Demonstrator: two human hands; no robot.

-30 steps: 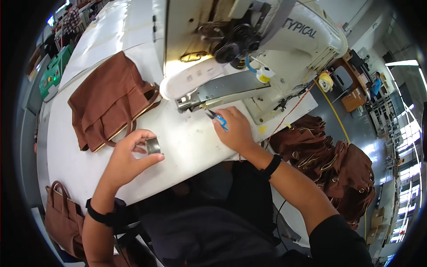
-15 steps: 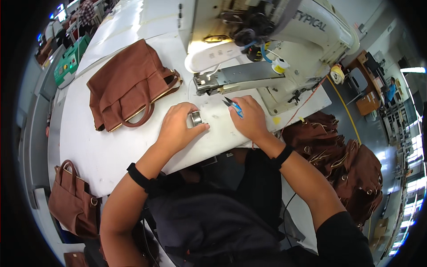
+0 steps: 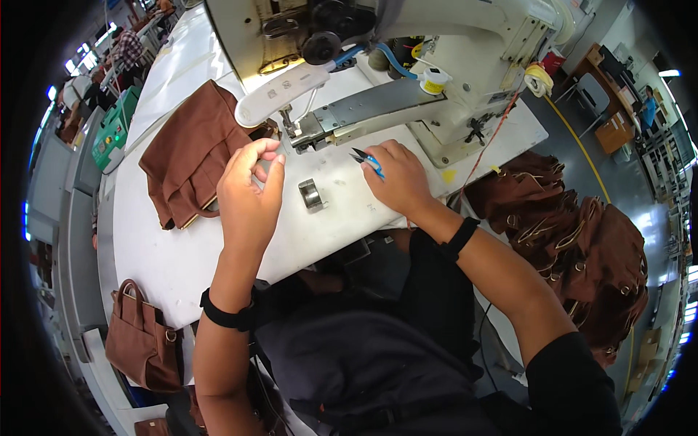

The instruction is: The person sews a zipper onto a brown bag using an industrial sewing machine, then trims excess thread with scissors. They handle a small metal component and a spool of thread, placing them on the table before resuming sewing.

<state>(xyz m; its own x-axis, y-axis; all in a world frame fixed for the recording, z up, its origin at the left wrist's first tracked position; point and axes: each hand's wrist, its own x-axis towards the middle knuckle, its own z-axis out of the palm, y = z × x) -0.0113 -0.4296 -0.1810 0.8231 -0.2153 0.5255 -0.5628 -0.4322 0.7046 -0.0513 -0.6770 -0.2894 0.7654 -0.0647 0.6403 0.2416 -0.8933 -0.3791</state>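
My left hand (image 3: 252, 190) is raised at the front left of the sewing machine (image 3: 378, 109), close to its needle and presser foot (image 3: 290, 125). Its fingers curl in, with thumb and fingertips close together; anything pinched there is too small to make out. In my right hand (image 3: 400, 179), resting on the white table (image 3: 349, 221), I grip blue-handled thread snips (image 3: 371, 162), their dark blades pointing left. A shiny metal cylinder-shaped part (image 3: 310, 195) lies on the table between my hands. Behind my left hand, a brown bag (image 3: 190, 156) lies on its side, partly covered by the hand and machine.
A smaller brown bag (image 3: 143, 338) hangs or sits at the table's left edge. Several brown bags are heaped (image 3: 574, 254) on the right, below the table. A small white spool (image 3: 434, 81) stands on the machine arm. Other people work at the far left.
My left hand has let go of the metal part and moved up and left toward the needle. The view has shifted. My right hand still holds the snips.
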